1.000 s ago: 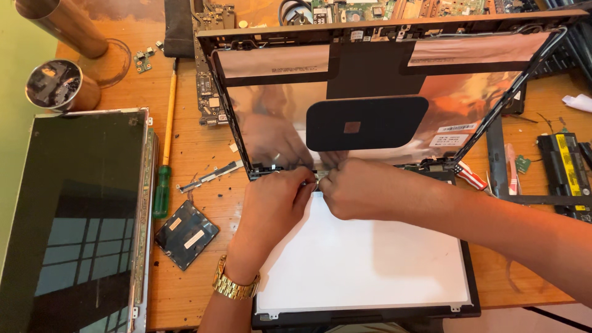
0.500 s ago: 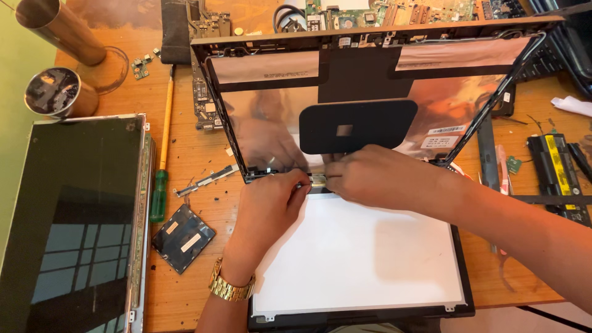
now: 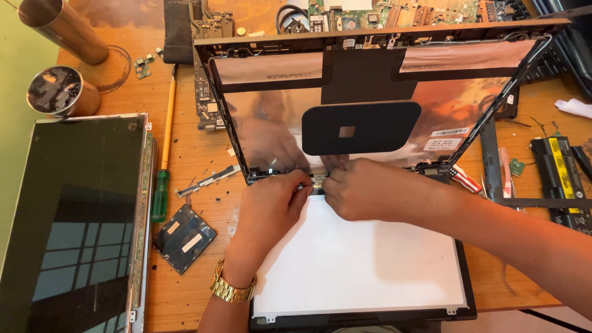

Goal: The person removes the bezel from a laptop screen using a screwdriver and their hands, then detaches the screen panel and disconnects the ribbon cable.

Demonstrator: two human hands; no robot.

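Since the earlier frames, we see that both hands have stayed at the same joint; the left hand has shifted slightly, and the view has tilted a little, so the lid now sits lower in the frame.

Head view: our left hand (image 3: 268, 206) and right hand (image 3: 364, 188) meet at the top edge of the white panel (image 3: 364, 265), which lies flat on the worktop (image 3: 191, 160) directly in front of us. The fingertips of both hands are pressed together around a small connector (image 3: 316, 180) at the middle of that edge; we cannot tell exactly which fingers grip it. A gold watch (image 3: 231, 288) sits on the left wrist.

Behind the hands, the lid (image 3: 271, 123) stands tilted up, its inner face lined with reflective foil and carrying a black pad (image 3: 361, 127) at the centre. The lid's lower edge touches the top of the panel where the hands work.

To the left, a second screen (image 3: 74, 216) lies dark face up. Between it and the panel lie a screwdriver (image 3: 163, 154) with a yellow shaft and green handle, a small dark drive (image 3: 184, 237) and a metal bracket (image 3: 206, 180). Two metal cylinders (image 3: 58, 89) stand at the far left corner. A battery (image 3: 558, 172) lies at the right, and a circuit board (image 3: 394, 12) lies beyond the lid.
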